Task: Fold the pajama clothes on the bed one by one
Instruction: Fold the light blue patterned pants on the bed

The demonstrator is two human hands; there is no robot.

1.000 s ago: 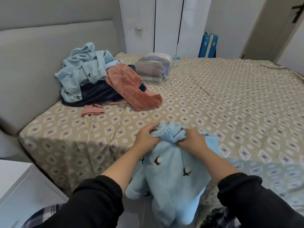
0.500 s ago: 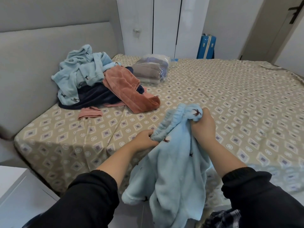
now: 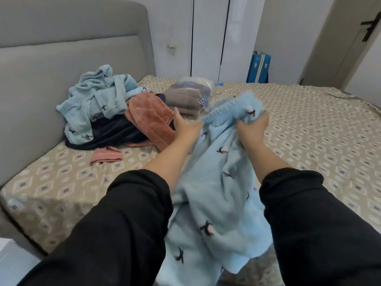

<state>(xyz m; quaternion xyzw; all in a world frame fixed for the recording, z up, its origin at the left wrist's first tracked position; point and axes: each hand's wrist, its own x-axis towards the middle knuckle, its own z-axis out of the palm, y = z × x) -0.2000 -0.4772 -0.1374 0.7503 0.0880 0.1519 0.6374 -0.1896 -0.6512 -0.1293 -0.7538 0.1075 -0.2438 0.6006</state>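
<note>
At mid-frame the pale blue pajama piece [image 3: 216, 182] is thick, fluffy fleece, matt, with a ribbed knit waistband [image 3: 224, 108]. The rust garment [image 3: 152, 118] at left looks plush and corded. The grey headboard [image 3: 51, 65] is matt woven upholstery, the bed sheet [image 3: 309, 131] smooth printed cloth. A glossy clear plastic bag [image 3: 191, 93] wraps grey cloth, and the white wardrobe doors [image 3: 208, 38] at upper centre shine

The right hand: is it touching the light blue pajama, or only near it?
Touching. The head view shows the right hand with its fingers curled round a bunch of the light blue pajama.
</note>
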